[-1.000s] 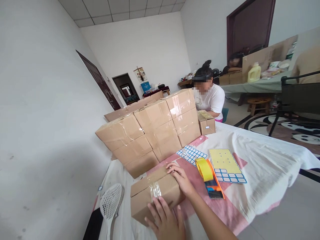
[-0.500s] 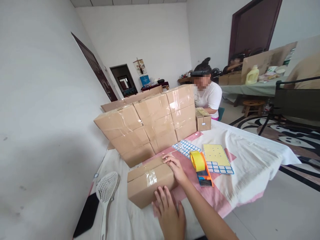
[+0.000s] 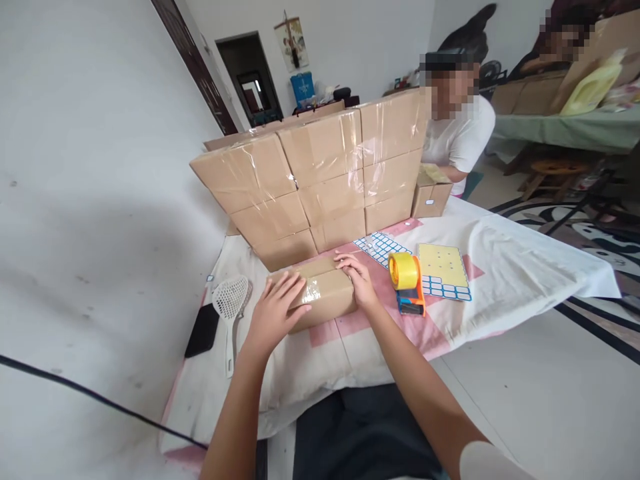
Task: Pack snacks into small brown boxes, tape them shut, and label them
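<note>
Carton in head view: it point(image 3: 327, 310) lies on its side of my worktop point(image 3: 505, 267), just in front of the stacked cartons point(image 3: 330, 180), flaps folded flat.
Clear tape: a strip point(image 3: 311, 291) sits across the middle seam, so I judge closing this top to be mostly done.
What is left: I see no label on the faces toward me, while the smaller carton point(image 3: 431, 208) at the stack's end carries one; the underside is hidden.
Tape dispenser: its yellow roll point(image 3: 404, 270) stands to my right, out of my hands.
Left hand: open point(image 3: 277, 310), fingers spread over the carton's left top.
Right hand: also open point(image 3: 361, 283), fingers bent over the right end; how firmly it presses, I cannot tell.
Arms: both reach forward, slanting inward to the carton from either side.
</note>
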{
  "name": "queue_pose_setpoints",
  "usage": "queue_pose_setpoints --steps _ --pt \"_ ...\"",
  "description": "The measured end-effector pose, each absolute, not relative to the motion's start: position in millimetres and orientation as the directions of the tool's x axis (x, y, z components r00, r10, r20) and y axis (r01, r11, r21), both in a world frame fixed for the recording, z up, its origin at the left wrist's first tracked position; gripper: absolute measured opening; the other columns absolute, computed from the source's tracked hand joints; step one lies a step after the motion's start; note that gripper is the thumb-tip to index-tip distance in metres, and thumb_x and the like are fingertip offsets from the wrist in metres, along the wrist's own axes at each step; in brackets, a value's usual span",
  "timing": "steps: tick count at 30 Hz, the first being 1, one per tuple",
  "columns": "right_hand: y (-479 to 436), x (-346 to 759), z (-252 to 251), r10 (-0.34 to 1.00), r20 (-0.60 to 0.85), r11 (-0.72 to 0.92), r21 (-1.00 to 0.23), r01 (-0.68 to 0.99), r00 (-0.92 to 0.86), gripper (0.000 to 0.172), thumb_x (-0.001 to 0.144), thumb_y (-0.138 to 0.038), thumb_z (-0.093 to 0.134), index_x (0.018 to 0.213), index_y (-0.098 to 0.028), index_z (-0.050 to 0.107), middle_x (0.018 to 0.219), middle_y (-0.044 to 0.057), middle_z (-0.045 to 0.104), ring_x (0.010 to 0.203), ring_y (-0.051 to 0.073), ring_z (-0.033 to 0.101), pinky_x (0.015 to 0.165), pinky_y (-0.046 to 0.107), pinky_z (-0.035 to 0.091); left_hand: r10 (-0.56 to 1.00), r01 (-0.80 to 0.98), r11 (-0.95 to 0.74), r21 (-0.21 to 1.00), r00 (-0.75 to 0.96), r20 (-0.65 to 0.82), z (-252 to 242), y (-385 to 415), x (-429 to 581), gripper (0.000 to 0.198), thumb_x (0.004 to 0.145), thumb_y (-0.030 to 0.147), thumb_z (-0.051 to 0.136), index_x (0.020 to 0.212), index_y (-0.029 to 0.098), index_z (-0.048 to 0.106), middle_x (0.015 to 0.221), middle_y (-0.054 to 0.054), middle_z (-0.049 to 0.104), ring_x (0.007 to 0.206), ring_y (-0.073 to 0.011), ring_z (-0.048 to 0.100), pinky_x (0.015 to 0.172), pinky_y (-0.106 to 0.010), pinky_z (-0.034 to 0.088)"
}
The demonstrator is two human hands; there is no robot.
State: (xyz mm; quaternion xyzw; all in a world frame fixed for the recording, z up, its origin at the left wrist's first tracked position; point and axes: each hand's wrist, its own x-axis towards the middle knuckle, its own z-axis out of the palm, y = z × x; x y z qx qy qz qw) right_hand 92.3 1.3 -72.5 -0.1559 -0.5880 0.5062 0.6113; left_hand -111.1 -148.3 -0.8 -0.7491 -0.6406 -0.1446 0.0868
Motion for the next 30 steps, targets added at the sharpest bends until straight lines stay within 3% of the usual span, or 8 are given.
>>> queue_pose_setpoints --steps 10,13,16,19,21,23,26,30 --pt "-3.5 91.5 -59.8 0.83 0.503 0.401 -0.838 -0.37 -0.239 0.015 0.086 -0.025 0.054 0.078 -0.025 0.067 0.113 0.005 0.071 0.133 0.029 0.056 0.115 0.045 0.039 0.935 0.989 -0.148 0.013 0.135 0.329 -11.1 -139.6 -99.8 0.05 0.102 0.049 0.047 0.147 0.027 0.054 0.157 -0.004 0.05 0.148 -0.0258 0.044 0.123 -0.051 0.034" --pt "-26.5 120.2 -47.3 0.829 0.512 0.458 -0.852 -0.253 -0.224 0.018 0.088 -0.024 0.054 0.094 -0.026 0.071 0.116 0.007 0.073 0.126 0.028 0.062 0.111 0.046 0.044 0.917 0.989 -0.15 -0.016 0.145 0.37 -16.3 -141.5 -101.6 0.049 0.102 0.049 0.047 0.146 0.028 0.055 0.156 -0.003 0.051 0.146 -0.0261 0.047 0.122 -0.05 0.036" --pt "-45.9 174.7 -44.0 0.824 0.558 0.553 -0.83 0.074 0.103 0.027 0.09 -0.025 0.058 0.115 -0.027 0.066 0.127 0.008 0.068 0.13 0.028 0.057 0.117 0.05 0.038 0.901 0.985 -0.169 -0.04 0.171 0.398 -20.7 -141.6 -105.4 0.049 0.102 0.048 0.047 0.146 0.027 0.055 0.155 -0.003 0.052 0.144 -0.0269 0.049 0.121 -0.05 0.037" --pt "-38.6 221.8 -53.8 0.842 0.405 0.318 -0.906 0.278 0.356 0.06 0.079 -0.04 0.074 0.132 -0.024 0.051 0.132 0.013 0.06 0.121 0.031 0.061 0.102 0.05 0.051 0.894 0.98 -0.197 -0.035 0.194 0.403 -18.7 -139.6 -106.2 0.05 0.101 0.048 0.048 0.145 0.025 0.055 0.152 -0.005 0.056 0.141 -0.029 0.053 0.119 -0.052 0.039" --pt "-21.5 233.9 -63.2 0.937 0.2 0.102 -0.94 0.325 0.286 0.074 0.074 -0.049 0.077 0.134 -0.02 0.046 0.119 0.015 0.065 0.101 0.031 0.068 0.081 0.045 0.058 0.908 0.984 -0.179 -0.005 0.167 0.383 -12.9 -137.1 -101.0 0.051 0.1 0.049 0.051 0.145 0.025 0.055 0.148 -0.006 0.061 0.137 -0.0315 0.056 0.114 -0.052 0.045" --pt "-4.5 230.1 -71.4 0.975 0.079 -0.02 -0.902 0.431 0.21 0.066 0.073 -0.055 0.076 0.123 -0.019 0.051 0.1 0.012 0.069 0.086 0.029 0.068 0.071 0.041 0.056 0.929 0.992 -0.121 0.02 0.106 0.353 -6.2 -133.7 -91.0 0.054 0.097 0.052 0.055 0.144 0.026 0.057 0.144 -0.008 0.063 0.129 -0.0345 0.061 0.103 -0.052 0.053" --pt "8.1 212.0 -79.4 0.982 0.102 0.002 -0.85 0.527 0.161 0.052 0.073 -0.056 0.075 0.105 -0.02 0.056 0.089 0.008 0.07 0.081 0.029 0.068 0.071 0.039 0.054 0.941 0.998 -0.035 0.043 0.018 0.337 -2.2 -128.2 -74.3 0.053 0.095 0.054 0.058 0.138 0.025 0.062 0.142 -0.011 0.063 0.122 -0.0362 0.063 0.094 -0.05 0.057" --pt "5.9 202.0 -86.7 0.994 0.109 0.096 -0.924 0.371 0.015 0.042 0.075 -0.05 0.075 0.099 -0.021 0.058 0.084 0.005 0.072 0.075 0.025 0.069 0.064 0.034 0.054 0.937 0.994 -0.061 0.087 0.027 0.347 -8.5 -126.9 -66.9 0.049 0.097 0.051 0.055 0.136 0.022 0.063 0.147 -0.012 0.059 0.135 -0.0354 0.054 0.112 -0.056 0.045"
